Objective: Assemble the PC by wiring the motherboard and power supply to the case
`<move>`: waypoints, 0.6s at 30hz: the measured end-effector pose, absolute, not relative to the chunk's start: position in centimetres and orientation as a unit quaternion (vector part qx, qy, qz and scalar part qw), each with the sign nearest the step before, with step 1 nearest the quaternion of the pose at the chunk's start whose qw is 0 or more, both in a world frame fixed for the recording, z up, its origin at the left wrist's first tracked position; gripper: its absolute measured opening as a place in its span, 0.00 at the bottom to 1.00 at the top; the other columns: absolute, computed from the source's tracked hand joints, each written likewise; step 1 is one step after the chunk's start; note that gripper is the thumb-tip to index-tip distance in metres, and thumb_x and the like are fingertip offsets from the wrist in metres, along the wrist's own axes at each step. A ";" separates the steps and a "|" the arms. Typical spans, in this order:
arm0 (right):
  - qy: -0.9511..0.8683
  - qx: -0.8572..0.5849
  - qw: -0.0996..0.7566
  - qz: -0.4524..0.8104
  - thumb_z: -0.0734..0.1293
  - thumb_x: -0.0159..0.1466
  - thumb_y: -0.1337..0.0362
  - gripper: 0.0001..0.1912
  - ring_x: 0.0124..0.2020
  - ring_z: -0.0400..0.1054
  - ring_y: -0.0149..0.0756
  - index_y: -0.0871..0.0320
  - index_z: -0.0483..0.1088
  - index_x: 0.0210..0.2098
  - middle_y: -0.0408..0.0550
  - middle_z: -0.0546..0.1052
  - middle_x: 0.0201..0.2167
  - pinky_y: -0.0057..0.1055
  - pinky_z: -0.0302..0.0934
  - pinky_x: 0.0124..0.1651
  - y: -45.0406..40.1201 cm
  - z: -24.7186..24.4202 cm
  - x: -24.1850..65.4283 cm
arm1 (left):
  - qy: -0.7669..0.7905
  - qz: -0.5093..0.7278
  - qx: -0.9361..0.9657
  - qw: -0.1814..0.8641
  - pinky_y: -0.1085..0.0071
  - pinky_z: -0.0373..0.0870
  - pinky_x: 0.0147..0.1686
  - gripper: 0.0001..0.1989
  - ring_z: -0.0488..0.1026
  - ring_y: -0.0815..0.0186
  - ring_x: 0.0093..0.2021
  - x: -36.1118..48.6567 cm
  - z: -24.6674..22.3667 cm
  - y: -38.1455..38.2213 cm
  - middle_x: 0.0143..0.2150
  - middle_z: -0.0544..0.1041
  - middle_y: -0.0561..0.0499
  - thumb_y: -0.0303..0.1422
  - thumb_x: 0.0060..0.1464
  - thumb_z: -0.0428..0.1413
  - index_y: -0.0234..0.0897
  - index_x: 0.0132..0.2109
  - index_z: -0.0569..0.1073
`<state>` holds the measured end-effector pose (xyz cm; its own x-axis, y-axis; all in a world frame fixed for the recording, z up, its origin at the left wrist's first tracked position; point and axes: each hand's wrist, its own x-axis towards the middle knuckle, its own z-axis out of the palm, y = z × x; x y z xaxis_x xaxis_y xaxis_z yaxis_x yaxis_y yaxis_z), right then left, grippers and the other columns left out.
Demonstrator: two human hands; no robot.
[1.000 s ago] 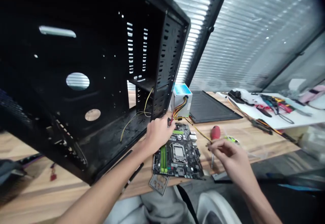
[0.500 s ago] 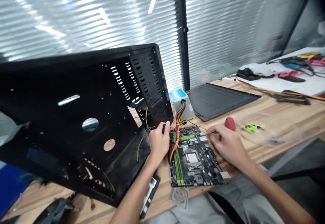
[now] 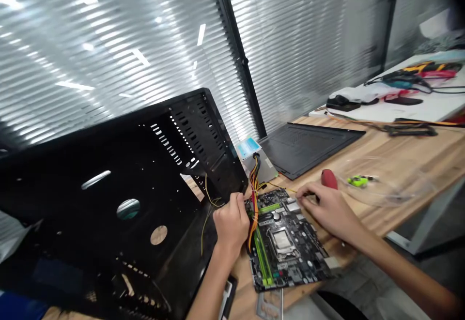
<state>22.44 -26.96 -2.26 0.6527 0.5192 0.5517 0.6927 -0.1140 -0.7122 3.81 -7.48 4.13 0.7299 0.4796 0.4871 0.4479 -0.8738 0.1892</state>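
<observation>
A motherboard (image 3: 303, 250) lies on the wooden table with green slots along its left side. Across its upper left hangs a bundle of coloured cables (image 3: 253, 179) from a silver power supply (image 3: 267, 167). My left hand (image 3: 231, 218) is closed beside the board's left edge, next to a black computer case (image 3: 109, 242); whatever its fingers hold is hidden. To the right of the board, my right hand (image 3: 325, 208) has its fingers pinched near the end of a thin yellow wire (image 3: 278, 186). A red rounded handle (image 3: 329, 179) shows just behind that hand.
A black side panel (image 3: 308, 145) lies at the back. On the right are a clear plastic bag (image 3: 395, 189) and a small green item (image 3: 358, 181). A metal bracket plate (image 3: 271, 305) sits at the front edge. Tools and cables lie on a white table (image 3: 436, 109).
The view has tilted and shifted, so the case and board appear lower. My left hand's fingers are now curled more tightly, and the dark piece seen at its fingertips no longer shows.
</observation>
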 end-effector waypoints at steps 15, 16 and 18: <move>-0.407 -0.727 0.546 -0.086 0.64 0.63 0.62 0.08 0.38 0.75 0.42 0.52 0.76 0.34 0.44 0.81 0.35 0.35 0.66 0.43 -26.4 -2.4 22.4 | 0.263 0.290 0.920 -0.016 0.60 0.70 0.35 0.24 0.83 0.50 0.35 3.1 4.5 -5.5 0.34 0.84 0.43 0.39 0.70 0.37 0.44 0.48 0.79; -0.407 -0.727 0.547 -0.087 0.64 0.63 0.62 0.08 0.38 0.75 0.41 0.52 0.76 0.34 0.44 0.81 0.35 0.35 0.66 0.42 -26.3 -2.5 22.4 | 0.267 0.295 0.917 -0.017 0.60 0.70 0.35 0.23 0.83 0.50 0.35 2.9 4.6 -5.3 0.34 0.84 0.42 0.40 0.70 0.38 0.44 0.47 0.79; -0.405 -0.726 0.549 -0.089 0.64 0.63 0.62 0.08 0.37 0.75 0.41 0.52 0.76 0.34 0.44 0.81 0.34 0.35 0.66 0.41 -26.3 -2.6 22.5 | 0.282 0.307 0.909 -0.019 0.59 0.69 0.35 0.23 0.82 0.49 0.34 2.7 4.7 -5.0 0.31 0.82 0.42 0.40 0.69 0.37 0.44 0.42 0.78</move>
<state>22.46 -26.27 -2.61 0.6555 0.4904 0.5743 0.6864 -0.0696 -0.7239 2.71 -4.99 4.69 0.6535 0.5005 0.5679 0.5235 -0.8407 0.1385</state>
